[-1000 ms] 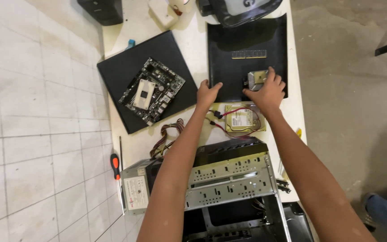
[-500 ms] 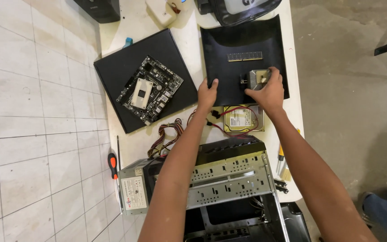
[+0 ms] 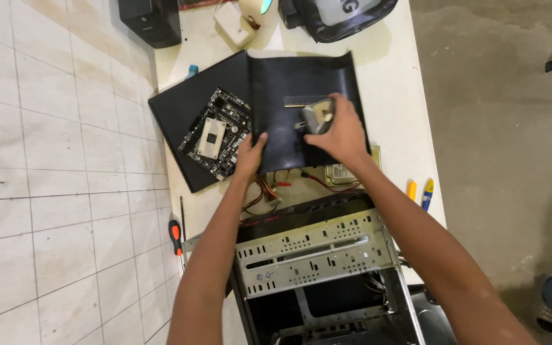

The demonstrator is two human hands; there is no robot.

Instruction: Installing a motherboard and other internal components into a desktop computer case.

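Right hand (image 3: 343,135), grip clenched on a small metal cooler (image 3: 317,115) atop the black panel (image 3: 301,76); left hand (image 3: 250,156) flat, released, pressing the panel's near-left edge beside the motherboard (image 3: 215,133), tabletop (image 3: 391,57) beneath.

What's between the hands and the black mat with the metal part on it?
Nothing visible. The left hand presses directly on the black mat at its near edge; the right hand grips the small metal part on top of it. The motherboard lies beside, left.

motherboard (image 3: 217,132) left of mat (image 3: 301,83), case (image 3: 321,275) in front
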